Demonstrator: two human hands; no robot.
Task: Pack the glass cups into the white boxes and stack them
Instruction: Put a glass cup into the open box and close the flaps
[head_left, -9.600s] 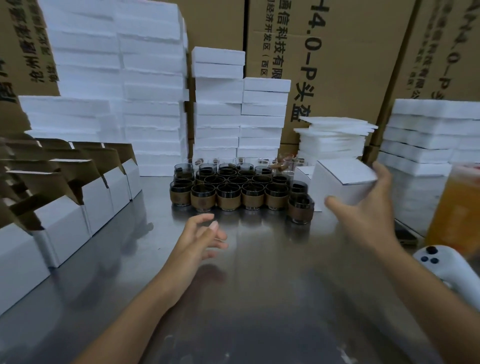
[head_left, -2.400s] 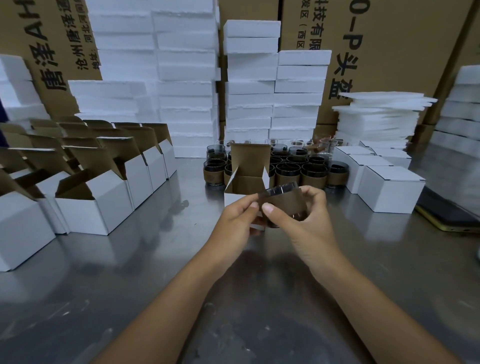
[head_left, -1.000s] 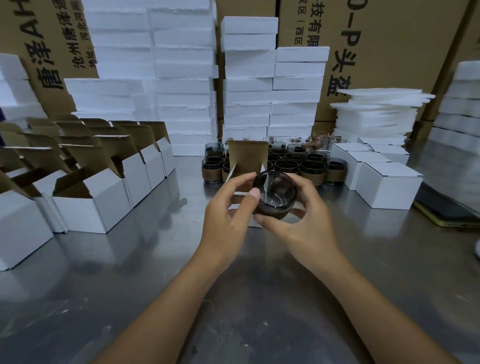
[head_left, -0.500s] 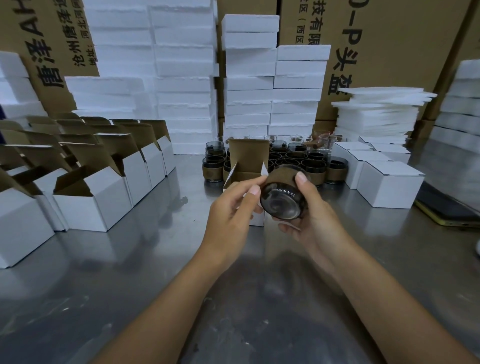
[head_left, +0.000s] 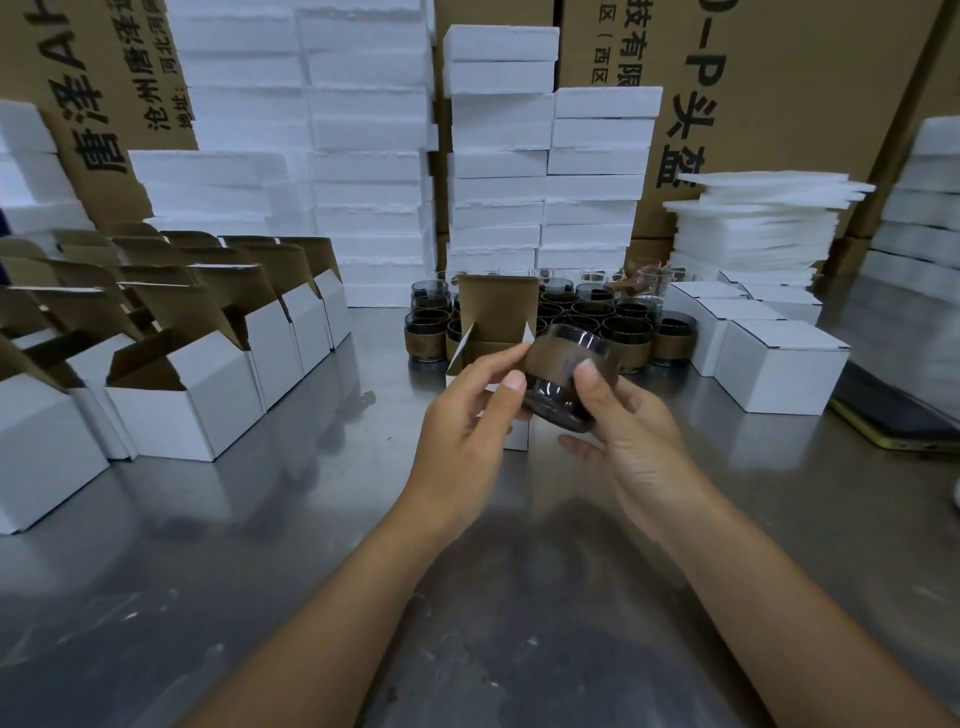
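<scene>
In the head view, a bare stretch of the grey steel table (head_left: 311, 519) is seen in the near middle, and both forearms are reached across it. It is bounded at the left by a row of open white cardboard boxes with brown insides (head_left: 182, 410), and at the right by closed white boxes (head_left: 779, 364) and a dark phone (head_left: 893, 415) by the right edge. The far side is walled by stacked white foam blocks (head_left: 498, 171).

A smoky glass cup with a brown paper sleeve (head_left: 569, 379) is held tilted above the table, just near of a single open white box with a raised brown lid (head_left: 496, 317). It is pinched at its left side by the left hand (head_left: 467, 421), while the right hand (head_left: 628, 441) is curled round it, thumb on the sleeve. More sleeved glass cups (head_left: 597, 317) are grouped behind the box.
</scene>
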